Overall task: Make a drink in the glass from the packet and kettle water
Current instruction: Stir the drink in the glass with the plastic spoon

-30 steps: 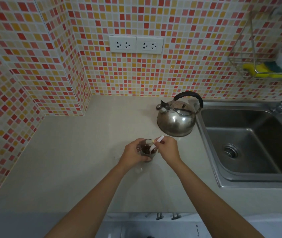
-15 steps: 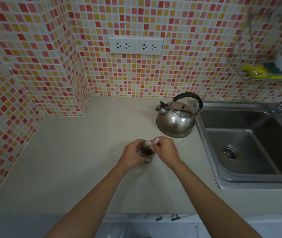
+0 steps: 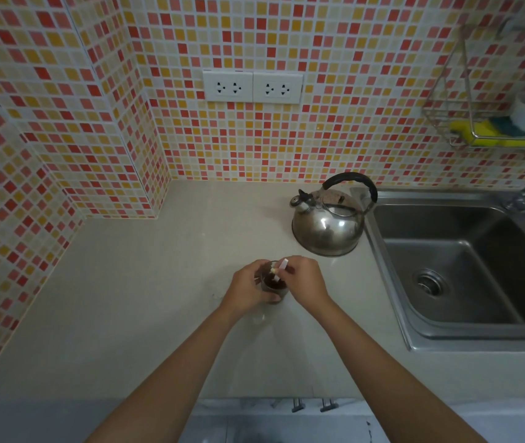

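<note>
A small clear glass (image 3: 274, 288) of dark brown drink stands on the beige counter (image 3: 146, 282) near its middle front. My left hand (image 3: 245, 290) wraps around the glass from the left. My right hand (image 3: 305, 280) pinches a narrow white packet (image 3: 279, 270) that slants down into the drink, its upper end sticking out above my fingers. The steel kettle (image 3: 328, 226), with a black handle and its spout pointing left, sits behind the glass to the right, untouched.
A steel sink (image 3: 465, 263) lies right of the kettle, with a tap at its far edge. A wire rack (image 3: 478, 129) holding a yellow sponge hangs on the tiled wall. Two double sockets (image 3: 252, 87) are on the back wall.
The packet's free end has swung from the right to nearly upright inside the glass, as my right hand shifts slightly over the rim. My left hand stays on the glass.
</note>
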`<act>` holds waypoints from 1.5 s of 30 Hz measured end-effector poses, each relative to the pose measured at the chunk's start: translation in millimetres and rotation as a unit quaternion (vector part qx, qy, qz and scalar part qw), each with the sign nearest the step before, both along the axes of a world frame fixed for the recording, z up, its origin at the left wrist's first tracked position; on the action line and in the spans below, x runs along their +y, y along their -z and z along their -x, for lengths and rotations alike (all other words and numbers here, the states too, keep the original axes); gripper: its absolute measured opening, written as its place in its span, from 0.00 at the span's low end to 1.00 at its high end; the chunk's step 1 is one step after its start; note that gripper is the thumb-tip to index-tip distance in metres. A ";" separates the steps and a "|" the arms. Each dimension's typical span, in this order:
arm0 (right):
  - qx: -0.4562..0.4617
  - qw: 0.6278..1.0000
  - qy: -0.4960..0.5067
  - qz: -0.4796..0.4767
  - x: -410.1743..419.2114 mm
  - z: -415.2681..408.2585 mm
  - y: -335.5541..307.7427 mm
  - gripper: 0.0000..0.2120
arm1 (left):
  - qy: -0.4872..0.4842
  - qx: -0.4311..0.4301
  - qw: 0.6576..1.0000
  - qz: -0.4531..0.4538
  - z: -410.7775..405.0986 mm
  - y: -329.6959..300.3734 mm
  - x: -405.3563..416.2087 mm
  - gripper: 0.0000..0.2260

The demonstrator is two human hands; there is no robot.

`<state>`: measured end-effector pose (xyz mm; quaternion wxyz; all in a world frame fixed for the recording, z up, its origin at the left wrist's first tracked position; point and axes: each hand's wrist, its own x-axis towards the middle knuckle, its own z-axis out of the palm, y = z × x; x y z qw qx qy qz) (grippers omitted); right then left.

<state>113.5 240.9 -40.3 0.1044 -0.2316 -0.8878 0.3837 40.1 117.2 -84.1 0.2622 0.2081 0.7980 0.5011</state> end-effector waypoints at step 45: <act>-0.001 1.000 0.018 0.025 -4.6 0.0 -3.5 0.14 | 0.001 0.002 1.000 -0.011 0.1 -0.2 0.9 0.33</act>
